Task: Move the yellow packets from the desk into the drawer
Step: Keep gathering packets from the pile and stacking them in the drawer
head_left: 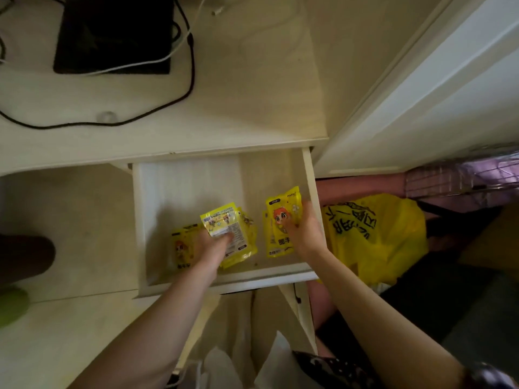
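Observation:
The white drawer (191,181) stands pulled out below the desk edge. Inside it my left hand (210,248) holds a small stack of yellow packets (224,220) with the printed back of the top one facing up. Another yellow packet (182,245) lies flat at the drawer's left, partly under my left wrist. My right hand (304,231) holds a second stack of yellow packets (280,217) near the drawer's right wall, a cartoon face showing on the top one.
The pale desk top (238,94) carries a black device (115,32) with black and white cables (191,66). A yellow plastic bag (376,234) sits on the floor right of the drawer. A white door (435,94) stands at the right.

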### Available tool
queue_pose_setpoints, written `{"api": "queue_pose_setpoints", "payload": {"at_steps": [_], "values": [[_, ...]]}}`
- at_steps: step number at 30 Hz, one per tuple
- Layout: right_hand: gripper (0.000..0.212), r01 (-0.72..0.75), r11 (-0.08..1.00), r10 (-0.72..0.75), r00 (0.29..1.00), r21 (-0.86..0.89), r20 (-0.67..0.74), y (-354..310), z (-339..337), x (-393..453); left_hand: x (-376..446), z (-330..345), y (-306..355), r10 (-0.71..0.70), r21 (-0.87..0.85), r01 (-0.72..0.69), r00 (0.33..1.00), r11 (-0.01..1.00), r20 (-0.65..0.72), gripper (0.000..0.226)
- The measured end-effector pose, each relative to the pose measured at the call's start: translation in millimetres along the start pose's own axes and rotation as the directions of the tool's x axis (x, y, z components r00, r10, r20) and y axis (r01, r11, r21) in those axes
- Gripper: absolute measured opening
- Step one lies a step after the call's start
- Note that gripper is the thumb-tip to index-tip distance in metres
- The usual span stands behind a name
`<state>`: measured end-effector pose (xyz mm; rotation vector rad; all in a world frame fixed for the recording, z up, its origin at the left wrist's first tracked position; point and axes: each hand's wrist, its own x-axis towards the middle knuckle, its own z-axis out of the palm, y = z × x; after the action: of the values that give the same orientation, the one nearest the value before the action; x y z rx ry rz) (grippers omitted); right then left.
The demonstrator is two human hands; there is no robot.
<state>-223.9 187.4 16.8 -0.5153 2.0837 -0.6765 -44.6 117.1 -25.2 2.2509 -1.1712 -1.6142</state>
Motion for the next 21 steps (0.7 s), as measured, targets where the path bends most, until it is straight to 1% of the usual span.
{"api": "queue_pose_setpoints", "payload": {"at_steps": [4,9,11,13,14,18,21], "values": [[0.043,-0.031,0.999,0.032,0.999,-0.014,0.044,12,18,25,19,18,-5,-0.04,0.067,0.041,0.999,0.997,-0.005,0.032],[0.051,-0.086,0.996,0.089,0.988,-0.023,0.124,26,36,50,39,36,-16,-0.012,0.136,0.008,1.0,0.991,0.029,0.038],[0.055,-0.115,0.993,0.116,0.984,-0.019,0.136,32,42,56,44,38,-20,-0.009,0.178,0.001,0.999,0.984,0.048,0.042],[0.054,-0.138,0.99,0.14,0.981,-0.024,0.137,38,47,59,50,40,-25,-0.009,0.202,-0.005,0.998,0.979,0.07,0.046],[0.051,-0.144,0.989,0.148,0.98,-0.041,0.133,41,48,60,52,40,-26,-0.01,0.225,-0.009,0.996,0.974,0.084,0.045],[0.036,-0.167,0.969,0.191,0.974,-0.181,0.123,46,46,61,51,33,-25,0.028,0.363,-0.08,0.989,0.928,0.146,0.019],[0.03,-0.198,0.945,0.241,0.96,-0.259,0.145,47,42,58,50,26,-27,0.068,0.438,-0.124,0.988,0.891,0.141,0.01]]}}
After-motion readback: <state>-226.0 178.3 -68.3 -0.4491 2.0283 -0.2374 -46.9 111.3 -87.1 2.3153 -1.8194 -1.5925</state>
